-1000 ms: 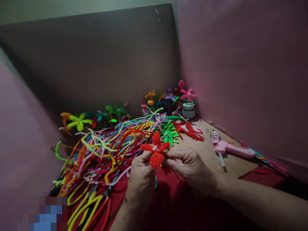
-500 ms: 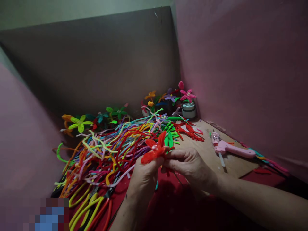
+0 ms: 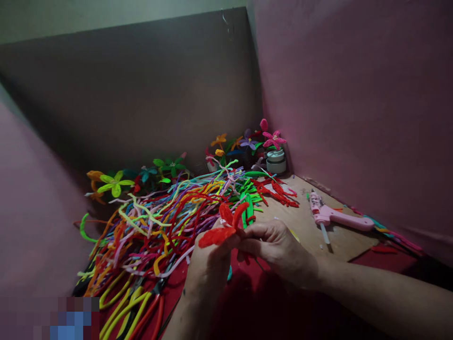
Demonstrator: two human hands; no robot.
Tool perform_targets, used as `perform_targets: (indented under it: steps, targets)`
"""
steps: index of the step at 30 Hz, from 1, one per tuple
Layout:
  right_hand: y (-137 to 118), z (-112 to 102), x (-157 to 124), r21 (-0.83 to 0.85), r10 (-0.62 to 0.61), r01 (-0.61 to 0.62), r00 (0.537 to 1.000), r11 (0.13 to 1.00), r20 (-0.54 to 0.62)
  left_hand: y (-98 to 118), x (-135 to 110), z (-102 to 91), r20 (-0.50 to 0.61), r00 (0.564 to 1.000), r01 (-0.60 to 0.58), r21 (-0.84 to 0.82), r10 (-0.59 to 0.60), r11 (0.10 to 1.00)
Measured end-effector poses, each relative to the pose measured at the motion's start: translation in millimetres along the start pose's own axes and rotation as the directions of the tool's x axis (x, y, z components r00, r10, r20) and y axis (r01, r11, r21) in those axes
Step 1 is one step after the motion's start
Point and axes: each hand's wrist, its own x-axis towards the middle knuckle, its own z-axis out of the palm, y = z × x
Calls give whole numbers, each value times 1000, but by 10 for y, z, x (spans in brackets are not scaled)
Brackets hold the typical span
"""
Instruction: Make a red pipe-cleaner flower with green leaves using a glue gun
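A red pipe-cleaner flower with a small whitish centre is held between my two hands, tilted to the left. My left hand is closed on it from below, thumb against a petal. The fingers of my right hand pinch the flower's base, where a thin dark stem slants down; what exactly the fingertips grip is partly hidden. Just behind my hands lie green pipe-cleaner pieces, and a big heap of multicoloured pipe cleaners spreads to the left.
A pink glue gun rests on a brown board at right. Red pipe-cleaner pieces lie farther back. Pliers with yellow handles are at the lower left. Finished flowers and a pale jar stand along the back wall.
The red flower has turned in my hands, so its petals now show more from the side. Both hands keep their hold, with only slight shifts.
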Motion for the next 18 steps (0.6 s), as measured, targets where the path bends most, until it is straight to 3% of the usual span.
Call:
perform_targets:
  steps: [4, 8, 13, 18]
  targets:
    - [-46, -53, 33, -6, -1, 1, 999, 1000, 47, 1, 14, -30, -57, 998, -29, -17, 28, 999]
    - [-189, -90, 52, 69, -104, 108, 993, 992, -64, 27, 12, 10, -45, 995, -83, 48, 85, 995]
    - [-229, -91, 71, 126, -135, 151, 983, 980, -120, 45, -9, 30, 89, 990, -133, 265, 114, 955]
    - [-205, -100, 65, 130, -112, 121, 991, 984, -75, 45, -26, -24, 201, 975, -145, 249, 96, 958]
